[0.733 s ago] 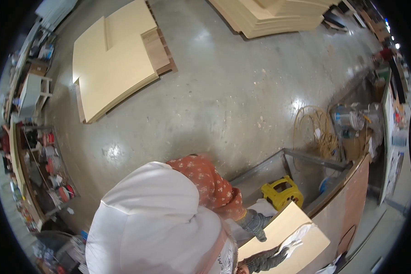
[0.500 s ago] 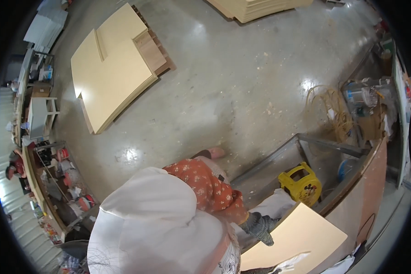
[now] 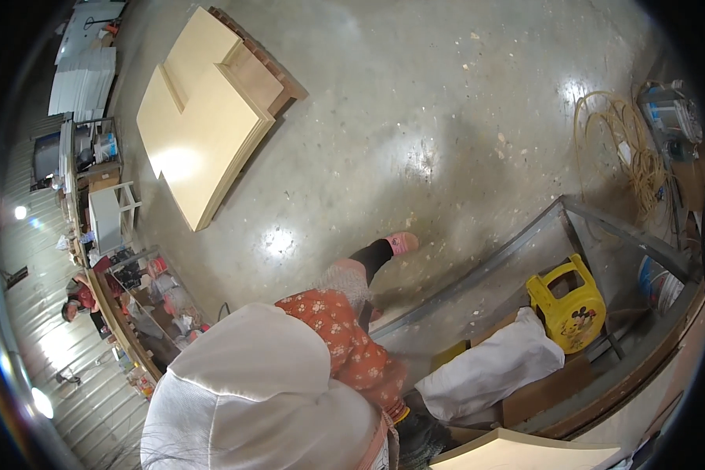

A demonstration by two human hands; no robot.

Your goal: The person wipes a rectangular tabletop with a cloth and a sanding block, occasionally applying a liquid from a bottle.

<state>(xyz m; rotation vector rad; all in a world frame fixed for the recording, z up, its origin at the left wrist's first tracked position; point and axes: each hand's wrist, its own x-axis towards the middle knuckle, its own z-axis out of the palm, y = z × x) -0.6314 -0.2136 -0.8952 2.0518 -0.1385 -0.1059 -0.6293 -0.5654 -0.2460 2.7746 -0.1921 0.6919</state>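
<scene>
My left hand (image 3: 423, 435), in a dark grey glove under an orange flowered sleeve (image 3: 352, 337), is low in the picture beside the left corner of a cream-coloured board (image 3: 525, 453). Blur smears its fingers, so I cannot tell whether they grip the board. Only the board's upper part shows; the lower edge of the view cuts it off. My right hand is out of view. Just beyond the glove lies a white cloth bundle (image 3: 493, 364) on brown cardboard.
A yellow plastic stool (image 3: 569, 305) sits inside a grey metal frame (image 3: 486, 270) at the right. A coiled tan hose (image 3: 630, 149) lies beyond it. Stacked cream boards (image 3: 204, 117) rest on the floor at far left. Cluttered shelving (image 3: 145, 301) stands on the left, with another person (image 3: 78, 298) behind.
The view has shifted, and the cream board now sits lower, mostly cut off. My left hand has gone from the board's upper edge to its left corner. The right glove has left the picture.
</scene>
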